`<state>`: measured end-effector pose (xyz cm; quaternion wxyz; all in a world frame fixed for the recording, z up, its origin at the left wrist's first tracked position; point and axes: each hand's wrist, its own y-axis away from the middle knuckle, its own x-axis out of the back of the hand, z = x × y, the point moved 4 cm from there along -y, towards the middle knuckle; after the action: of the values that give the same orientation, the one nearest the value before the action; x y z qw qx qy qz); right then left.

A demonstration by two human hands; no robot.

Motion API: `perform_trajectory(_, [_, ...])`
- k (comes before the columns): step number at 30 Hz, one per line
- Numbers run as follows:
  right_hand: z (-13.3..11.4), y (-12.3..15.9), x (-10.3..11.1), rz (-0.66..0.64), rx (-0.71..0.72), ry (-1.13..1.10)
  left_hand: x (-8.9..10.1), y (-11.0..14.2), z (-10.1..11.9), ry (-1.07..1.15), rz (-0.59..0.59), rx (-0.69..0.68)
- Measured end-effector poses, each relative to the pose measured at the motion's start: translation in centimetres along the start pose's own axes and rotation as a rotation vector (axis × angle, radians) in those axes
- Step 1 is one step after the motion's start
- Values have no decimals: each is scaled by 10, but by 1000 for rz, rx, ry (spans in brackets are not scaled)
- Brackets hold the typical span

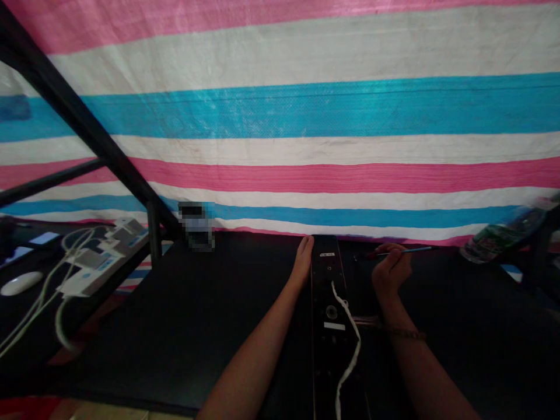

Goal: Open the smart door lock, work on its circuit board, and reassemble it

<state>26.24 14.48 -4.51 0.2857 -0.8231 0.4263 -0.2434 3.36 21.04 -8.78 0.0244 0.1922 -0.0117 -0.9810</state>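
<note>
A long black panel-like box (321,361) lies lengthwise in front of me, with a round fitting, small pale labels and a white cable on its top. My left hand (303,261) rests against the left side of its far end, fingers stretched along the edge. To the right of the box, my right hand (392,269) is closed round a slim blue-handled brush (417,250). The dark tip of the brush points left towards the box and does not touch it. Dim light hides the finer details of the tip.
Both arms reach over a black tabletop (175,332). A clear plastic bottle (494,236) leans at the far right. On the left are a power strip (98,265) with plugs and cables, a white mouse (21,283) and a black metal frame (83,116). A striped tarp (306,111) hangs behind.
</note>
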Motion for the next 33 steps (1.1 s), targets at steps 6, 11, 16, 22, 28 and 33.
perform_trajectory(6, [4,9,-1,-25,27,73,-1,0,-6,71,-45,35])
perform_trajectory(11, [10,5,-13,-172,91,24,-3,1,-4,80,-41,57])
perform_trajectory(16, [7,-2,-21,-270,134,39,-5,3,0,85,-58,64])
perform_trajectory(22, [11,7,-33,-453,43,-70,-5,3,1,96,-66,60])
perform_trajectory(28, [16,14,-37,-483,-61,-83,-4,3,-1,105,-36,69])
perform_trajectory(33, [14,8,-26,-295,-37,-43,-4,2,-3,121,-37,77])
